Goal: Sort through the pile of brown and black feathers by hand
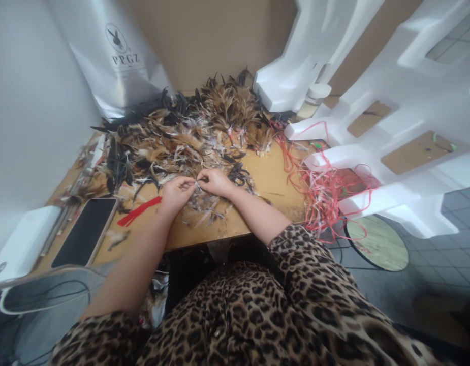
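My left hand (177, 194) and my right hand (215, 182) meet near the front of the wooden table, their fingertips pinched close together. Something small and pale is between them, too small to make out. Just beyond lies a large heap of brown and black feathers (158, 140). Loose feather scraps (208, 206) are spread beneath my hands. Beside my right wrist are black scissor handles (239, 175), partly among the feathers. A bundle of red ties (139, 211) rests to the left of my left wrist.
At the left are a phone (86, 231) and a white box-shaped device (23, 244). A silvery bag (124, 66) stands behind the feathers. To the right, tangled pink strings (322, 198) hang over white foam packing (372, 152), near a lidded jar (313, 101).
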Available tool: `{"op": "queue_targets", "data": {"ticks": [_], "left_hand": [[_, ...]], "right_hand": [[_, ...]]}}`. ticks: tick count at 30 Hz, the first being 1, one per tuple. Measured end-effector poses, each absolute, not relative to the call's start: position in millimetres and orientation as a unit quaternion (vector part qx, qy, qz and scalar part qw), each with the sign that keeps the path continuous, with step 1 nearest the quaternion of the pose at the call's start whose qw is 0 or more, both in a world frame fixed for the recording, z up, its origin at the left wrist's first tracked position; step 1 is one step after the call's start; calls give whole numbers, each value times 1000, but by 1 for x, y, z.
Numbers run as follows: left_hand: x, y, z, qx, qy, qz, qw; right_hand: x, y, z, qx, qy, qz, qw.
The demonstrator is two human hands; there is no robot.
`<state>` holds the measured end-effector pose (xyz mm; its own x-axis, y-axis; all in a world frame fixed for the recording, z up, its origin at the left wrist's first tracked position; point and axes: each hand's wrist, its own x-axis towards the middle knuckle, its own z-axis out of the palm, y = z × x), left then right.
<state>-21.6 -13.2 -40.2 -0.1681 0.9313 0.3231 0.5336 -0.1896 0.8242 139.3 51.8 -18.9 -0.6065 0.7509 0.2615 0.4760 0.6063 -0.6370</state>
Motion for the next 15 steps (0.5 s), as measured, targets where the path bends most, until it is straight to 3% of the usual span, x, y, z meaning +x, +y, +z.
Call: {"op": "queue_targets", "data": {"ticks": [15], "left_hand": [[-23, -14, -39, 639, 621, 437, 121]], "right_hand": [[140, 52, -21, -326, -848, 305, 285]]}}
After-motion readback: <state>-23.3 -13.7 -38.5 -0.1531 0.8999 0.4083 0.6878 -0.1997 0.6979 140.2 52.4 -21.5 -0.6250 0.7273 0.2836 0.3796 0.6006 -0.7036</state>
